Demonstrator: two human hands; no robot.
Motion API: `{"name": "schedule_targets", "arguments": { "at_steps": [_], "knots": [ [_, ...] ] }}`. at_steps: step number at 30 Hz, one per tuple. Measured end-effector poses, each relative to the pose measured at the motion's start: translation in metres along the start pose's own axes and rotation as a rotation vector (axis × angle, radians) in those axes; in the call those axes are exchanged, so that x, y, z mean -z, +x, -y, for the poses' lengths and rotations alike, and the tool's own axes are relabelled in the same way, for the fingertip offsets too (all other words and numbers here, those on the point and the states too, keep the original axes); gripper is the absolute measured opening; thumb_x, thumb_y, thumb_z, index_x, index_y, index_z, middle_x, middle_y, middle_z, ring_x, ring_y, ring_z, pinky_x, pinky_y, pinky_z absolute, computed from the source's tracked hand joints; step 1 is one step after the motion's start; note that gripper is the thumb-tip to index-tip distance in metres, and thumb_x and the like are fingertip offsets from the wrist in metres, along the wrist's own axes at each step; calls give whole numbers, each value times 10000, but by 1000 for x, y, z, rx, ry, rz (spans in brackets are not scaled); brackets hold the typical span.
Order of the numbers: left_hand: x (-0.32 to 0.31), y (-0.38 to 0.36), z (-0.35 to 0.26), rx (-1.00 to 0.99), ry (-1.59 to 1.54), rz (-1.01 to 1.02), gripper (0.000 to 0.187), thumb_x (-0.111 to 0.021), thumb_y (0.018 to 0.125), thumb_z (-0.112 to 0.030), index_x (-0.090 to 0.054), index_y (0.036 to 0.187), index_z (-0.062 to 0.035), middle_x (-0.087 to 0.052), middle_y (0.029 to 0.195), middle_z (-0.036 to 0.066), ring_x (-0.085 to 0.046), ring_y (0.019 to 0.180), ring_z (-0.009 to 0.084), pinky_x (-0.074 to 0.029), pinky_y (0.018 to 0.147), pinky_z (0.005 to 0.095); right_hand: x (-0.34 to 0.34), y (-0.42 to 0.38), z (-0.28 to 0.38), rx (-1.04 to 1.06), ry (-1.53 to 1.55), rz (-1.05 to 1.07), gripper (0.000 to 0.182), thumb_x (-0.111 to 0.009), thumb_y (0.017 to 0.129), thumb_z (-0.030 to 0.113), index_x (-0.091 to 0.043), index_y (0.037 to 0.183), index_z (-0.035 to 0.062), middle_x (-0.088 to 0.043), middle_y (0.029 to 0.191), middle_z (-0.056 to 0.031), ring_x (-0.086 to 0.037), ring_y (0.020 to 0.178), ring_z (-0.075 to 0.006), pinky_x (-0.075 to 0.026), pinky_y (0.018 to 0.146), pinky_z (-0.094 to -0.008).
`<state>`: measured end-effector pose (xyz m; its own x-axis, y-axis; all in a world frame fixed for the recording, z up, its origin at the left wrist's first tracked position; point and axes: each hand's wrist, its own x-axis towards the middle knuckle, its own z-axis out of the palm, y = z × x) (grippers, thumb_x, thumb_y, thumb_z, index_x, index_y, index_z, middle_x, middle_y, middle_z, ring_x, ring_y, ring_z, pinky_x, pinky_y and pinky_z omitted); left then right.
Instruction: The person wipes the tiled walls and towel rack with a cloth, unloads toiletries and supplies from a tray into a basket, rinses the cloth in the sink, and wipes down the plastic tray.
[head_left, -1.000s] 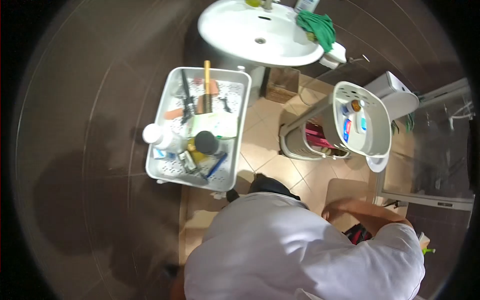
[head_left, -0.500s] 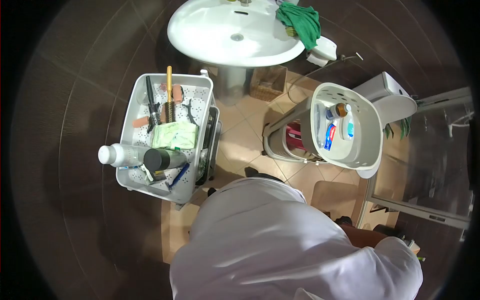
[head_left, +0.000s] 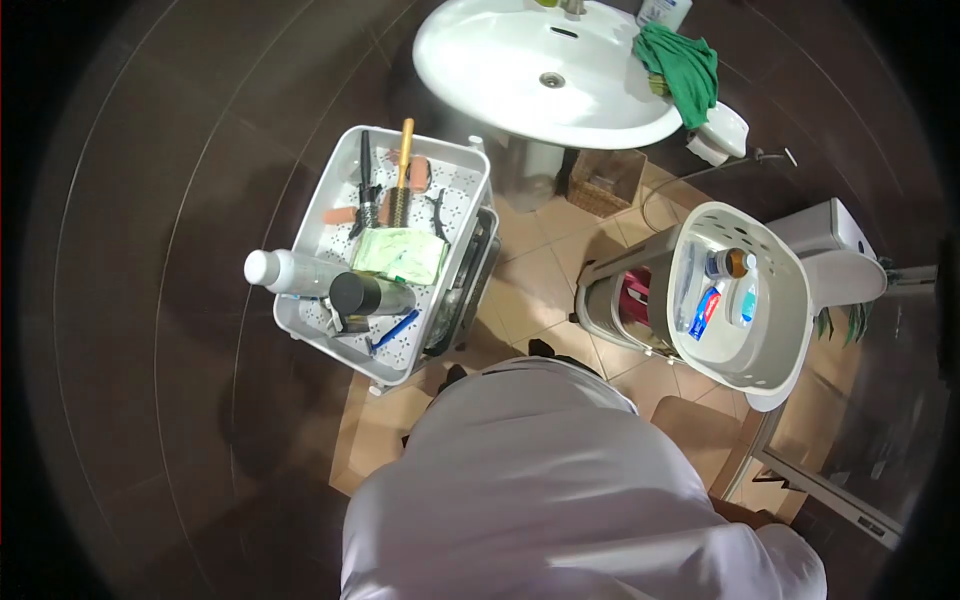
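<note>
Both your hands are out of view, so I cannot tell whether your fingers are spread, pressed together or pinching anything; some right arm point(head_left: 745, 514) shows at lower right; the tray point(head_left: 458, 195) sits left of centre; work around it gently, minding the one white bottle point(head_left: 305, 273) jutting over its rim, which could topple; count also two hairbrushes point(head_left: 400, 207), one razor point(head_left: 394, 331) and one black-capped bottle point(head_left: 370, 295); the basket point(head_left: 780, 350), right of centre, holds two bottles point(head_left: 748, 302) and one tube point(head_left: 705, 313); one sink point(head_left: 490, 60) stands at the top.
</note>
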<state>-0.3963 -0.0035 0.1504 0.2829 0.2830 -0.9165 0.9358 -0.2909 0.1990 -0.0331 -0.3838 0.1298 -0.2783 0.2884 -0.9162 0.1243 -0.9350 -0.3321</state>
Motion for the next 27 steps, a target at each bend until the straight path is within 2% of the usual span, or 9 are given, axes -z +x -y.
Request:
{"name": "schedule_targets", "arguments": {
  "at_steps": [6, 12, 14, 16, 18, 21, 24, 25, 27],
  "knots": [
    [-21, -7, 74, 121, 134, 89, 422, -503, 802, -462, -653, 871, -74, -612, 996, 143, -596, 867, 268, -449, 767, 347, 17, 19, 37, 4, -47, -37, 315, -558, 797, 286, -593, 1044, 92, -630, 930, -59, -566, 825, -135, -441, 733, -302],
    [-4, 29, 122, 73, 319, 99, 456, -502, 799, -496, -658, 862, -72, -612, 1003, 143, -595, 870, 268, -444, 778, 345, 20, 30, 65, -5, -83, -65, 315, -563, 794, 273, -592, 1045, 85, -628, 930, -60, -562, 819, -131, -439, 729, -298],
    [17, 64, 129, 42, 59, 32, 462, -517, 790, -486, -650, 847, -47, -622, 962, 145, -595, 852, 283, -421, 804, 365, 11, 35, 69, -10, -71, -85, 315, -565, 792, 269, -592, 1045, 83, -627, 930, -60, -561, 816, -129, -439, 728, -297],
    [54, 53, 70, 139, 20, -36, 464, -518, 790, -485, -645, 857, -43, -640, 875, 126, -596, 818, 270, -428, 775, 358, 6, 36, 71, -27, -69, -98, 315, -567, 791, 265, -592, 1045, 81, -627, 930, -61, -560, 814, -128, -438, 727, -295],
    [56, 74, 61, -131, -25, -125, 440, -529, 799, -451, -639, 851, -27, -631, 743, 111, -591, 691, 224, -448, 671, 330, 1, 32, 71, -56, -66, -101, 315, -569, 790, 261, -592, 1045, 79, -626, 930, -61, -558, 812, -126, -438, 725, -294],
    [57, 63, 32, 26, -524, -130, 413, -548, 809, -388, -615, 806, 19, -571, 619, 109, -521, 516, 148, -415, 504, 295, -2, 23, 70, -101, -59, -97, 315, -571, 788, 255, -592, 1046, 75, -625, 929, -62, -557, 809, -124, -437, 723, -292],
    [54, 47, 37, 1, -430, -169, 431, -539, 809, -404, -618, 782, 19, -566, 605, 108, -526, 529, 166, -418, 527, 310, -1, 10, 64, -124, -40, -98, 315, -574, 786, 249, -591, 1046, 72, -624, 929, -62, -555, 805, -122, -436, 721, -290],
    [25, 78, 77, -87, -417, -268, 455, -536, 803, -423, -616, 757, 23, -572, 604, 111, -535, 545, 199, -423, 547, 329, 0, 5, 61, -130, -28, -99, 315, -575, 785, 247, -591, 1046, 71, -624, 929, -63, -554, 804, -121, -436, 721, -289],
    [18, 61, 74, 18, -420, -238, 474, -539, 789, -437, -626, 866, 23, -623, 760, 157, -593, 719, 244, -448, 675, 336, 2, -5, 54, -140, -1, -105, 315, -577, 784, 242, -591, 1046, 68, -623, 929, -63, -553, 802, -119, -435, 719, -288]
  ]
}}
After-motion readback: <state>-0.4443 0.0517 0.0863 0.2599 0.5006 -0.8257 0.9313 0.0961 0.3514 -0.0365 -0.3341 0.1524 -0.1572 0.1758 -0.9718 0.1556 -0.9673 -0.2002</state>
